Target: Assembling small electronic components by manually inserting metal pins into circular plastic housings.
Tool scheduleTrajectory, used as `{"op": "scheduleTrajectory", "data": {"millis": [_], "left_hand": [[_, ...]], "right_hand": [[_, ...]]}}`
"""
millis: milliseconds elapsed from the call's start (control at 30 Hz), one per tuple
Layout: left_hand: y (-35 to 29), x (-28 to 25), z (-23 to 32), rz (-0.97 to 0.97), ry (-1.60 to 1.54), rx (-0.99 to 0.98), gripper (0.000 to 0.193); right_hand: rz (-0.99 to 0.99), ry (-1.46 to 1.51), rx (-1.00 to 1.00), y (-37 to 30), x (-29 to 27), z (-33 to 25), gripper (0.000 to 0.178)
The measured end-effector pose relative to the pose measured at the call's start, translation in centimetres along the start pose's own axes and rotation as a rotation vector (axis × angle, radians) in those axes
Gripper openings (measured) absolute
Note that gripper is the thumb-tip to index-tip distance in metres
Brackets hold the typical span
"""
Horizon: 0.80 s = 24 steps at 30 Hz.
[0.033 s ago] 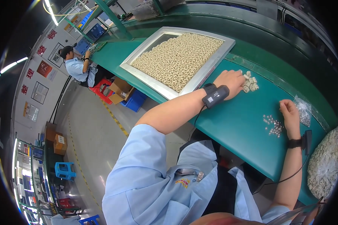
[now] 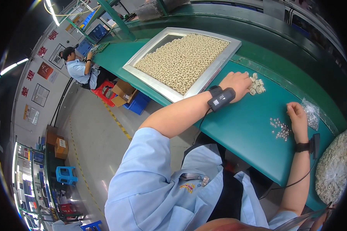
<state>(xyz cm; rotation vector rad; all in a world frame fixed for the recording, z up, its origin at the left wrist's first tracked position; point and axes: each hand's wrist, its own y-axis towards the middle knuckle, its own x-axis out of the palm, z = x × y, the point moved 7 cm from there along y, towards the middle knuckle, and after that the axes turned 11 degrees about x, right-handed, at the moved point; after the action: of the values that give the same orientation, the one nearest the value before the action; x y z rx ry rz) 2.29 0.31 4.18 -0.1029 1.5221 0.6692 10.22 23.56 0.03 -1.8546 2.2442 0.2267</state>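
Small cream-coloured plastic pieces [image 2: 259,86] lie in a loose cluster on the green work surface. My left hand [image 2: 237,84] rests against their left side, palm down, its fingers bent and close together. Its fingertips are partly hidden, so what they grip cannot be made out. Farther right, my right hand [image 2: 297,117] is raised with thumb and fingers pinched together. Anything between those fingertips is too small to name. Just left of that hand lies a scatter of small shiny metal parts [image 2: 283,132]. A clear plastic bag [image 2: 311,114] of similar parts sits beyond it.
A metal-framed tray [image 2: 162,97] full of cream pieces stands left of my left hand. At the right edge sits a big clear bag [image 2: 334,169] of pale pieces. A cable [image 2: 289,188] hangs from my right wrist device. Another person [image 2: 80,69] sits at the bench's far left.
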Motion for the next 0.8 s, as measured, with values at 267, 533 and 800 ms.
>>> {"op": "scheduleTrajectory", "data": {"millis": [267, 533, 800], "left_hand": [[0.5, 0.8, 0.3, 0.007, -0.004, 0.025, 0.011], [0.8, 0.6, 0.6, 0.010, 0.055, -0.013, 0.010], [3.0, -1.1, 3.3, 0.319, -0.385, 0.058, 0.015]], "right_hand": [[-0.008, -0.001, 0.007, -0.1, 0.1, -0.1, 0.012], [-0.012, 0.017, 0.018, -0.2, 0.3, -0.3, 0.012], [-0.044, -0.113, 0.048, -0.4, 0.0, 0.2, 0.012]]}}
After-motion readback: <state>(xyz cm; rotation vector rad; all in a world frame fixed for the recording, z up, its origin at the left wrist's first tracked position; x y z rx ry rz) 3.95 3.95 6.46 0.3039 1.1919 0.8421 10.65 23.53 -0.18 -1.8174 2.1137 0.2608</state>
